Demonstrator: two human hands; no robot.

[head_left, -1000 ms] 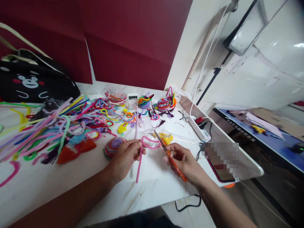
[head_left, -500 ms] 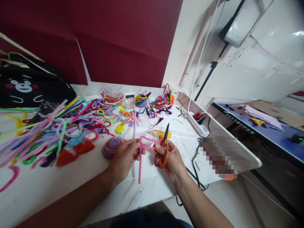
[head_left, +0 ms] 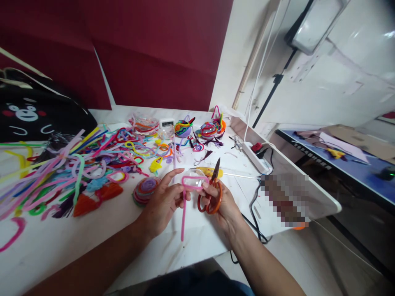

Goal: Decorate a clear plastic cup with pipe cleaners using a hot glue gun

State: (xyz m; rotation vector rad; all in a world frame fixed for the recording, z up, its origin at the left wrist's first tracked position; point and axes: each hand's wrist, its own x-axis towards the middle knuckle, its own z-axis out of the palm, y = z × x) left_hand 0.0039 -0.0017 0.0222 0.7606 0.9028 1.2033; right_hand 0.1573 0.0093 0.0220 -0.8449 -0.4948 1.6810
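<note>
A pink pipe cleaner [head_left: 184,213] is bent into a flat, rounded rectangular loop, with a straight tail hanging down. My left hand [head_left: 162,203] pinches it at the loop's left end, its index finger raised. My right hand [head_left: 220,201] holds the loop's right end between thumb and finger and also carries orange-handled scissors [head_left: 216,197], their dark blades pointing up. Behind the loop is a clear plastic piece [head_left: 196,174], partly covered. A coiled purple, orange and green disc [head_left: 146,190] lies just left of my left hand.
Many coloured pipe cleaners and tassels [head_left: 77,176] cover the table's left side. Wrapped colourful ornaments [head_left: 183,128] stand at the back. A yellow-handled tool [head_left: 208,171] lies beyond my hands. On the right are a power strip [head_left: 256,158], black cables and a raised table edge [head_left: 302,187].
The loop has become squarer and flatter. My left index finger has lifted away from it. The scissors have turned slightly in my right hand, and the view has shifted a little.
</note>
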